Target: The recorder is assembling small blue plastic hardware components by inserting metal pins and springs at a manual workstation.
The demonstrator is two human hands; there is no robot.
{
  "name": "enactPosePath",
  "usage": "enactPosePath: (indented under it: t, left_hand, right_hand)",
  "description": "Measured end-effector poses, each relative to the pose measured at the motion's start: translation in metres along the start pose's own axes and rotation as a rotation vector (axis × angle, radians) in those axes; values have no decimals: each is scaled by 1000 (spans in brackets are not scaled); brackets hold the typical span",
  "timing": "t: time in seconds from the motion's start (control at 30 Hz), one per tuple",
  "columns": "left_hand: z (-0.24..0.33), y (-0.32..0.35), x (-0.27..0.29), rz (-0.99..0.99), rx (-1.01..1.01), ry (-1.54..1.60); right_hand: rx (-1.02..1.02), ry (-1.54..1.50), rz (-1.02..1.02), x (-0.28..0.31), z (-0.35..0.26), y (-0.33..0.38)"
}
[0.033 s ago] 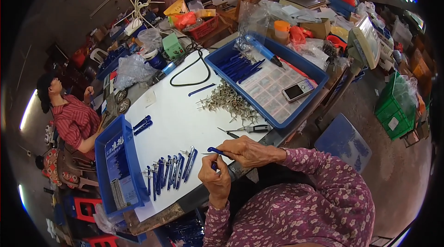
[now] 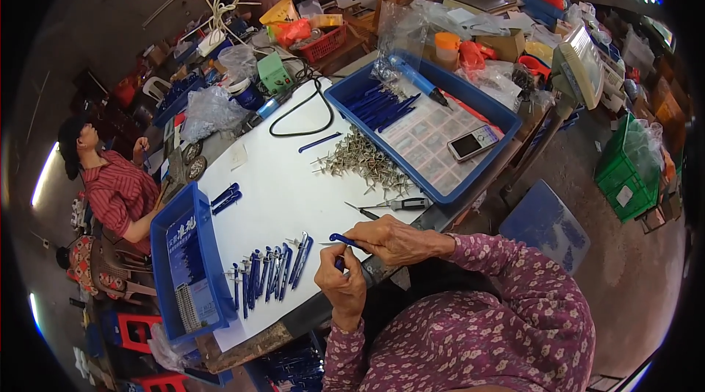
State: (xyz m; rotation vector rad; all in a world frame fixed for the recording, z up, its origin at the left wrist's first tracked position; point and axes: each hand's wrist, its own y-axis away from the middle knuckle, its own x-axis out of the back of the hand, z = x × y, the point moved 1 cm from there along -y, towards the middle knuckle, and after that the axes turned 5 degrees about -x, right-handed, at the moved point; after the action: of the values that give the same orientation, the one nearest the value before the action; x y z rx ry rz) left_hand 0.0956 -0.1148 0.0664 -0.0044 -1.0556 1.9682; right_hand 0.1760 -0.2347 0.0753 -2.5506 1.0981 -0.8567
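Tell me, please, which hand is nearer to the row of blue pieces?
Left. The left hand is just to the right of the row of blue pieces; the right hand is farther right.

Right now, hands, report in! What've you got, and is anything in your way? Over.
Right hand pinching curved blue piece. Left hand closed on something dark blue, close by. Black-and-grey tool lies just beyond, apparently blocking neither.

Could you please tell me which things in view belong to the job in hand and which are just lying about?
Apparently belonging:
- blue piece in the right hand
- left hand, beside it
- metal pieces
- row of blue pieces

Probably lying about:
- phone
- red basket
- green crate
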Motion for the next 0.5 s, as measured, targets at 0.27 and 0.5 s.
enactPosePath:
  t: [0.27,0.5]
  left_hand:
    - [10,-6,2,19,296,288]
    - [-3,-2,6,12,448,474]
  right_hand:
    - [-17,50,-137,13,-8,-1]
    - [8,29,-128,8,-6,-4]
